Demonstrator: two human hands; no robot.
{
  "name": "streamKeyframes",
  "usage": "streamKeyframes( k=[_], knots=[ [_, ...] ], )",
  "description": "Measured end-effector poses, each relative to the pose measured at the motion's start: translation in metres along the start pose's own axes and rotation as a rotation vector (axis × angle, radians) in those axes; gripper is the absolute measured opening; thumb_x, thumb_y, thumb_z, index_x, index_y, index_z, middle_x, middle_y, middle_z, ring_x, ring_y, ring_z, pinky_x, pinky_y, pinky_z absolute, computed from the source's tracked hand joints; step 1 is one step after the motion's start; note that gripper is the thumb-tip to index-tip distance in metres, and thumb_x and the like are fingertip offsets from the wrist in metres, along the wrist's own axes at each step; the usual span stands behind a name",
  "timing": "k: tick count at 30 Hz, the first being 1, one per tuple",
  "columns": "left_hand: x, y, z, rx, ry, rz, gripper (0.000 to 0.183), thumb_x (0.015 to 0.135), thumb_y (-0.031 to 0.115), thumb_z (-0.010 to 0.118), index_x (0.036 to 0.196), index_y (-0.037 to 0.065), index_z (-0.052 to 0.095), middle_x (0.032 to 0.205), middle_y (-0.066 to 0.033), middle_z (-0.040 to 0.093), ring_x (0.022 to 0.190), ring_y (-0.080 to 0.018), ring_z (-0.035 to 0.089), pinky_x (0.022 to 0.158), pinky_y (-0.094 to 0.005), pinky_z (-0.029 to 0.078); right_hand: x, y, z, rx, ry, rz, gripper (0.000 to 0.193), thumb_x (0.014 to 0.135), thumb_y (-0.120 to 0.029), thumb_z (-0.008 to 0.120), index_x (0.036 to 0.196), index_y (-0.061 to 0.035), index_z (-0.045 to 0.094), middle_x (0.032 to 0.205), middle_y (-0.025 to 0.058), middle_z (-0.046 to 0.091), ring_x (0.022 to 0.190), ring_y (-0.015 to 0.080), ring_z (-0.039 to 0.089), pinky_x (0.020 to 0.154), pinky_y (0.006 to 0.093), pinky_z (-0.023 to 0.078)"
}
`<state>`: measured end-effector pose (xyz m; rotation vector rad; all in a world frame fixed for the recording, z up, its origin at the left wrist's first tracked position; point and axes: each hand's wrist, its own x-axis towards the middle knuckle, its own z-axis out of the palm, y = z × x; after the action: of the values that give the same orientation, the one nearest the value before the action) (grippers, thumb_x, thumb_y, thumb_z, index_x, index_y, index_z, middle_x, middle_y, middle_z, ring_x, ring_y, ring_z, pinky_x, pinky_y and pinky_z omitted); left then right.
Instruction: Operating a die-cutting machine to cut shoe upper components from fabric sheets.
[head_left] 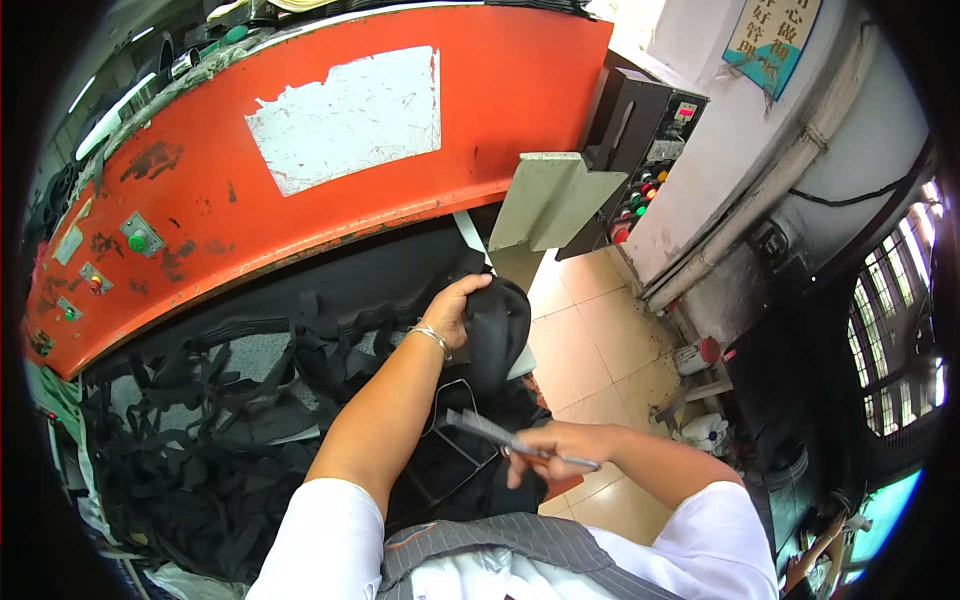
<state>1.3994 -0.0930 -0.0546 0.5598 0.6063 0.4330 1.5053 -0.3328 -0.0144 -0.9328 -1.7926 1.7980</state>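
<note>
My left hand [452, 308], a metal bracelet at its wrist, is closed on the edge of a folded bundle of black fabric [498, 325]. The bundle bulges over to the right of the fingers. Lower and to the right, my right hand [560, 448] grips a long, narrow grey tool [482, 428]. Its wider end points up and left toward the fabric, without visibly touching it. I cannot make out the tool's exact kind. Loose black fabric strips [200, 440] lie heaped and tangled left of my left forearm.
A large orange machine beam [510, 90] with buttons spans the far side. A cream metal plate [550, 200] sticks out at its right end, beside a dark control box [640, 140]. A thin metal frame [432, 490] stands near my body. Tiled floor [590, 340] lies to the right.
</note>
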Motion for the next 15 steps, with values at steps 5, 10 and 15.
streamKeyframes(
  k=[5, 10, 15],
  knots=[
    [-0.051, -0.008, -0.022, -0.178, -0.141, -0.112, 0.027, 0.084, 0.019, 0.059, 0.101, -0.002, 0.062, 0.097, -0.0174, 0.068, 0.086, -0.0286, 0.067, 0.082, -0.0436, 0.055, -0.042, -0.003, -0.036, -0.17, 0.183, 0.213, 0.054, 0.088, -0.048, 0.057, 0.118, -0.0024, 0.055, 0.097, 0.0065, 0.065, 0.084, 0.0171, 0.058, 0.08, 0.0324, 0.048],
    [-0.109, -0.017, -0.012, 0.147, 0.029, 0.115, 0.025, 0.08, 0.005, 0.065, 0.103, -0.001, 0.059, 0.093, -0.012, 0.066, 0.083, -0.0222, 0.067, 0.078, -0.0387, 0.056, -0.035, 0.002, -0.118, -0.404, 0.27, 0.457, 0.06, 0.092, -0.044, 0.034, 0.128, 0.0032, 0.045, 0.097, 0.0097, 0.053, 0.088, 0.0196, 0.052, 0.083, 0.0301, 0.045],
    [-0.124, -0.02, -0.007, 0.668, 0.145, 0.301, 0.034, 0.076, 0.007, 0.063, 0.108, -0.004, 0.06, 0.09, -0.01, 0.068, 0.079, -0.0177, 0.065, 0.073, -0.0285, 0.052, 0.036, 0.002, -0.162, -0.535, 0.057, 0.584, 0.101, 0.08, -0.086, 0.014, 0.109, 0.0017, 0.056, 0.092, 0.0128, 0.06, 0.079, 0.0224, 0.059, 0.071, 0.0353, 0.049]
  ],
)
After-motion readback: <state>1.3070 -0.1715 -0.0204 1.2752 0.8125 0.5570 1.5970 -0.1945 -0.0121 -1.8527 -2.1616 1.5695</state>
